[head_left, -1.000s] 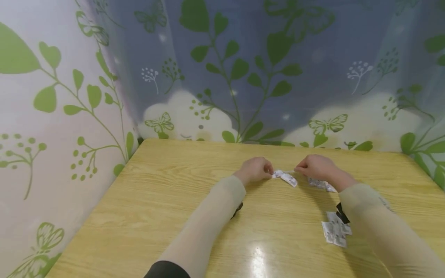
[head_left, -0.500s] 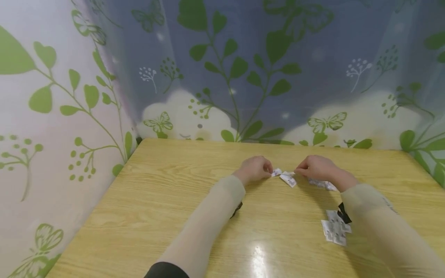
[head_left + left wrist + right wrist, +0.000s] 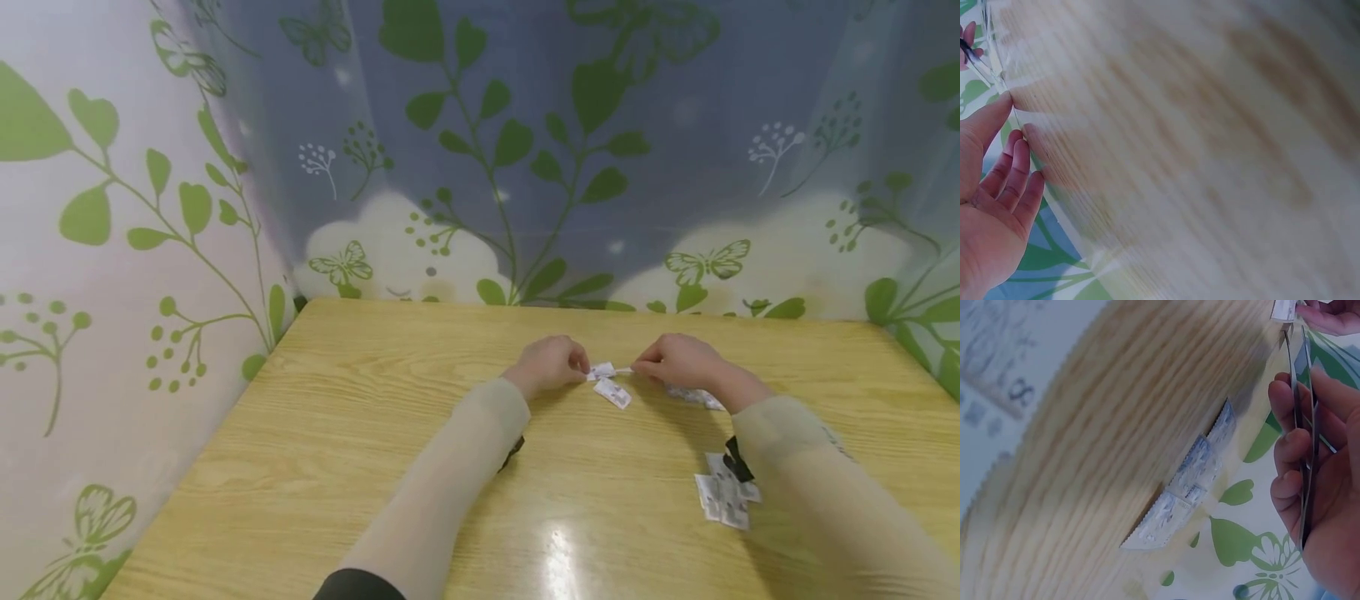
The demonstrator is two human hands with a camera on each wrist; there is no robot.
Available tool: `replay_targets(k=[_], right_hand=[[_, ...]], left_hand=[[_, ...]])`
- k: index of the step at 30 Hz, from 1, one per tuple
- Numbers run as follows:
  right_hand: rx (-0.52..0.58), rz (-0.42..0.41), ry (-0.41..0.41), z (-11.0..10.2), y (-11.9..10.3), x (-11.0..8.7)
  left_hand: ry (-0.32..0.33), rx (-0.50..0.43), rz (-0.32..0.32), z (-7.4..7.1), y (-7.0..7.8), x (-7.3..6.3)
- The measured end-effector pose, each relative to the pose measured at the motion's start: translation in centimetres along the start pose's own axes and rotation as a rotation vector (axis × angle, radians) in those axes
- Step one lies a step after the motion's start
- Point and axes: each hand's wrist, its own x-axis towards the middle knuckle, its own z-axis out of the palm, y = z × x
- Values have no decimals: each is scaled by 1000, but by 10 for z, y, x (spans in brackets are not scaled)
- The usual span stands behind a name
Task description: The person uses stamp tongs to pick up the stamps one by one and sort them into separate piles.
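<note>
My left hand (image 3: 551,365) pinches the edge of a small pale stamp (image 3: 601,371) at the table's far middle. Its thumb and curled fingers (image 3: 1025,181) show low beside the tabletop in the left wrist view. Slim metal tweezers (image 3: 1291,359) lie in the grip of my right hand (image 3: 681,360), their tips slightly apart and right by that stamp (image 3: 1284,310). A second stamp (image 3: 612,393) lies on the table just in front of the first, angled. The tweezers' tips look like a thin pale line in the head view.
Several overlapping stamps (image 3: 697,397) lie beneath my right wrist, seen also as a staggered row (image 3: 1185,475). Nearer, another stamp cluster (image 3: 723,496) rests beside my right forearm. The wooden table (image 3: 360,433) meets a leaf-patterned cloth (image 3: 540,167) at its back edge.
The second stamp has shifted slightly left and now lies apart from the first. The tweezers' tips have moved from over it to the first stamp; both hands stay nearly in place.
</note>
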Motion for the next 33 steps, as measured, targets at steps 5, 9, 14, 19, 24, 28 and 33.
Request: replay_targets(k=[5,9,14,19,24,28,33], right_hand=[[-4,19,21,0,0,0],[-17,35,41,1,1,1],[-34,46,65,4,2,1],[-29,51,89,6,1,-1],[-25,48,121,3,-5,-4],[-28,39,151,-5,-13,-11],[-20,19,198,-18,-24,-23]], left_hand=[[12,-2,2,0,0,0],[14,0,1,-1,1,0],[5,2,4,-1,2,0],[17,-16,10,1,-1,0],[88,-102,50,-5,-15,-5],[141,-140,51,-17,-32,-11],[181,-189,73,-31,-48,-25]])
